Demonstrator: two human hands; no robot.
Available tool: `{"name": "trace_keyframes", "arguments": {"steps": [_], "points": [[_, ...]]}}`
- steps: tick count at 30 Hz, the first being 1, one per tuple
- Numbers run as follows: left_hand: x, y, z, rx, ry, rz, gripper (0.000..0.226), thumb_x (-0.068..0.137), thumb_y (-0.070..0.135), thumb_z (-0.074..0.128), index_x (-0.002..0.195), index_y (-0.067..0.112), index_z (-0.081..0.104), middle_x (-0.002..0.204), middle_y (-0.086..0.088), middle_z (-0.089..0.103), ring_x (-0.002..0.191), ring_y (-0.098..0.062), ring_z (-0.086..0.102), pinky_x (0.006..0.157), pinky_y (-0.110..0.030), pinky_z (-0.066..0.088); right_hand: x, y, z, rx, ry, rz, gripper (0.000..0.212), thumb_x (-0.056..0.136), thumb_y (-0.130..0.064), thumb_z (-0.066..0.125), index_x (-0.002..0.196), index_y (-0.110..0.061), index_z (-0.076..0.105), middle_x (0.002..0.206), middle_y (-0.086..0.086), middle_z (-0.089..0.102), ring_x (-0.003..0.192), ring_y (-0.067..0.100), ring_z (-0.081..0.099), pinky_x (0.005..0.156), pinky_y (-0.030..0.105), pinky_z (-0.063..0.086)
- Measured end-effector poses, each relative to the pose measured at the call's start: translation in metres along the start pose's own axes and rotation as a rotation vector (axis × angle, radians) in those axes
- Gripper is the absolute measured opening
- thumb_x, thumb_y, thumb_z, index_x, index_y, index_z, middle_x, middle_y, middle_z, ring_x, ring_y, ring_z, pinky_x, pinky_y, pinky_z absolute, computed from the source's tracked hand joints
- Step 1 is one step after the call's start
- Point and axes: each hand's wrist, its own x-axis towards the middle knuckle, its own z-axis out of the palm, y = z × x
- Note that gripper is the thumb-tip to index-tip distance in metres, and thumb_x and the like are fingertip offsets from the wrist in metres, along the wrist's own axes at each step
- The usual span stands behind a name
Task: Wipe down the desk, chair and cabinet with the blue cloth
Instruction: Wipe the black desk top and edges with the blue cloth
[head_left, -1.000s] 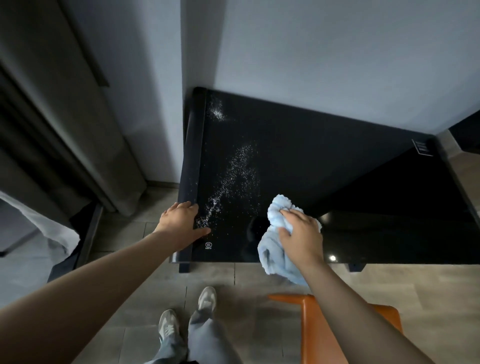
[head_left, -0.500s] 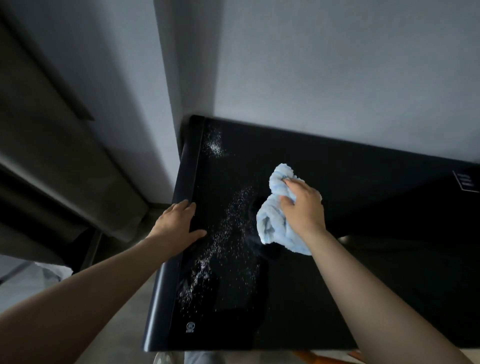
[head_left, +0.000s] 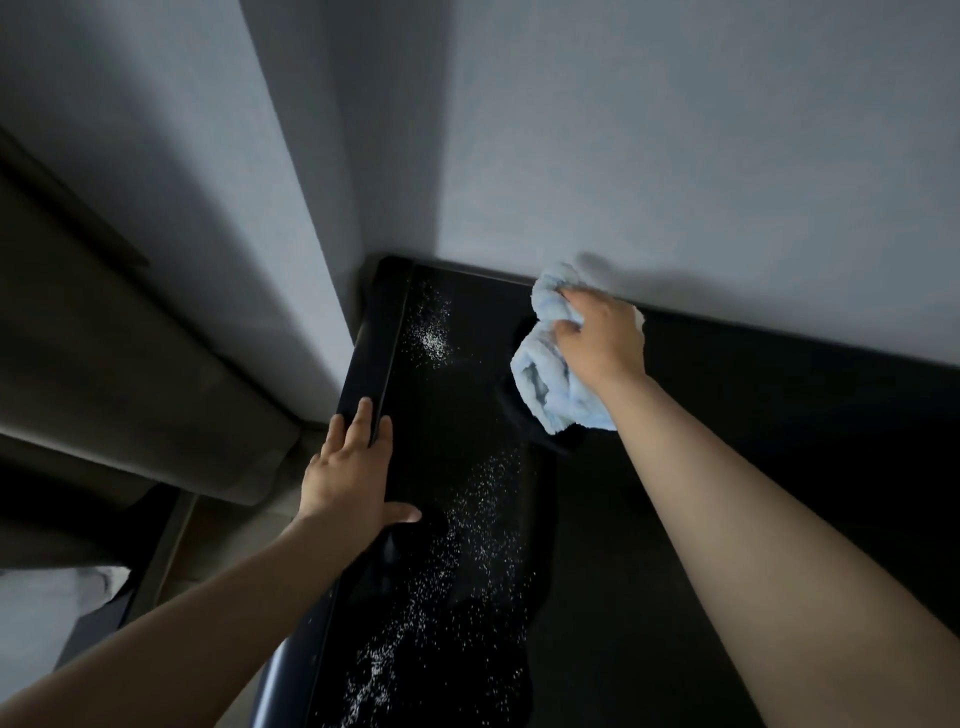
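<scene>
Cloth bunched in right-hand fingers at the worktop's back edge; white crumbs lie leftward, beside the flat, splayed left hand.

Pale grey wall rises behind, dimly lit. A taupe curtain hangs at left. Floor barely visible.

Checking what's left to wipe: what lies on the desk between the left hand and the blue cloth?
In the head view, white specks are scattered over the black desk between the left hand and the blue cloth.
</scene>
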Motion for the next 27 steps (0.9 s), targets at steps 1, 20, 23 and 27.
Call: {"name": "trace_keyframes", "arguments": {"steps": [1, 20, 23, 27], "points": [[0.0, 0.0, 0.001, 0.0, 0.005, -0.002, 0.116, 0.069, 0.063, 0.07, 0.153, 0.02, 0.002, 0.159, -0.003, -0.018, 0.147, -0.03, -0.005, 0.116, -0.043, 0.026, 0.008, -0.003, 0.002, -0.017, -0.015, 0.011, 0.035, 0.091, -0.02, 0.05, 0.123, -0.025, 0.062, 0.122, -0.003, 0.065, 0.112, 0.023, 0.059, 0.089, 0.043, 0.051], [0.005, 0.006, 0.002, 0.039, -0.008, -0.028, 0.118, 0.069, 0.065, 0.067, 0.153, 0.022, -0.003, 0.157, -0.002, -0.024, 0.148, -0.03, -0.006, 0.116, -0.039, 0.026, 0.048, -0.006, 0.041, -0.202, -0.271, -0.015, 0.049, 0.094, -0.039, 0.041, 0.141, -0.024, 0.043, 0.151, -0.003, 0.037, 0.134, 0.031, 0.036, 0.102, 0.053, 0.04], [0.004, 0.007, 0.0, 0.044, -0.01, -0.029, 0.116, 0.07, 0.064, 0.067, 0.153, 0.022, -0.003, 0.157, -0.002, -0.024, 0.148, -0.029, -0.006, 0.115, -0.039, 0.027, 0.045, -0.006, 0.041, -0.216, -0.268, -0.033, 0.049, 0.094, -0.039, 0.039, 0.14, -0.024, 0.044, 0.151, -0.003, 0.037, 0.13, 0.032, 0.039, 0.1, 0.053, 0.041], [0.004, 0.007, 0.0, 0.045, -0.01, -0.032, 0.117, 0.069, 0.064, 0.068, 0.153, 0.022, -0.002, 0.158, -0.002, -0.023, 0.148, -0.029, -0.005, 0.115, -0.039, 0.027, 0.034, -0.005, 0.042, -0.227, -0.265, -0.035, 0.052, 0.096, -0.04, 0.04, 0.146, -0.027, 0.037, 0.155, -0.006, 0.031, 0.134, 0.03, 0.034, 0.099, 0.051, 0.042]]}}
